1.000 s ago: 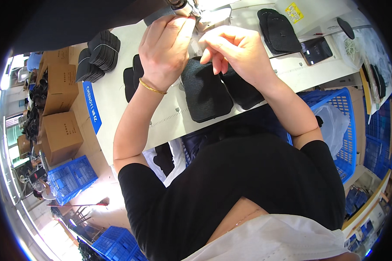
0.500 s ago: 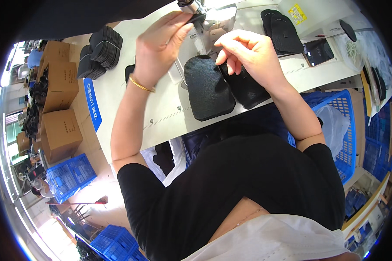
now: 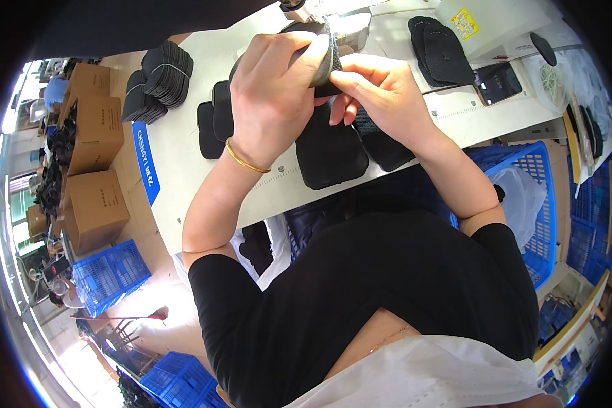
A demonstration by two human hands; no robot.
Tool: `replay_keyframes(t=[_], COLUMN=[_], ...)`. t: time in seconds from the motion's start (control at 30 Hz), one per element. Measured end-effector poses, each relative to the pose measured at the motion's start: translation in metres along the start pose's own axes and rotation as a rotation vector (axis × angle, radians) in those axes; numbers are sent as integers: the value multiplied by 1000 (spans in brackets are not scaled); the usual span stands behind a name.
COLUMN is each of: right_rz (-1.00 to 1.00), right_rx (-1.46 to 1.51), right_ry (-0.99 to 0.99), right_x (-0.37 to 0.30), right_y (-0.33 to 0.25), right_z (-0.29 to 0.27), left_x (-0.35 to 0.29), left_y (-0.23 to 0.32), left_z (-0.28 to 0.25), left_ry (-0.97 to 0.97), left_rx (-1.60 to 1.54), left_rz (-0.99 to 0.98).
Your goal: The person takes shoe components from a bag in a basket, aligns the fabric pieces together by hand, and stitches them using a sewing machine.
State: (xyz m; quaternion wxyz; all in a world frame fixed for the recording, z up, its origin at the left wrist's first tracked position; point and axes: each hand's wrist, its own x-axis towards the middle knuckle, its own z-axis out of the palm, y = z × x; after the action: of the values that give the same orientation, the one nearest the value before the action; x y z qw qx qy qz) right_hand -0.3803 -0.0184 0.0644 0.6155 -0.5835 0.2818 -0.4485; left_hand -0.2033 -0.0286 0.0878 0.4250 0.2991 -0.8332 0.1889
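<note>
One black pad point(image 3: 325, 64) is up in the hands, just below the metal end of a machine point(image 3: 298, 12), so I judge this piece to be midway through handling, neither put down nor let go. Around it on the white table point(image 3: 265, 200) lie others: a front pad point(image 3: 332, 156) and a neighbouring pad point(image 3: 392, 146) just beside it, both near the table's edge, a dark pair point(image 3: 211, 132) left of the wrist, and a small pile point(image 3: 445, 53) near the phone point(image 3: 498, 83). The tied bundle point(image 3: 168, 76) at far left is bound with cord and, I'd say, waits its turn; which loose pieces are finished, I cannot tell.

The left hand point(image 3: 279, 85) is curled, its fingers bent over the raised pad and close together. The right hand point(image 3: 384, 92) seems to pinch the pad's near edge between thumb and forefinger, though the knuckles partly hide the contact; its other fingers hang loosely curled.
</note>
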Motion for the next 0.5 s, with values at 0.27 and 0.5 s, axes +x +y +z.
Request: replay_keyframes(t=[0.27,0.5], right_rz=[80,0], right_rx=[-107,-21], right_ry=[51,62], right_x=[-16,-16], right_y=[-7,-7], right_z=[-3,1], left_x=[-14,-21], left_y=[29,21], left_z=[-7,-3], left_ry=[47,77], left_rx=[107,86], left_rz=[-54,168])
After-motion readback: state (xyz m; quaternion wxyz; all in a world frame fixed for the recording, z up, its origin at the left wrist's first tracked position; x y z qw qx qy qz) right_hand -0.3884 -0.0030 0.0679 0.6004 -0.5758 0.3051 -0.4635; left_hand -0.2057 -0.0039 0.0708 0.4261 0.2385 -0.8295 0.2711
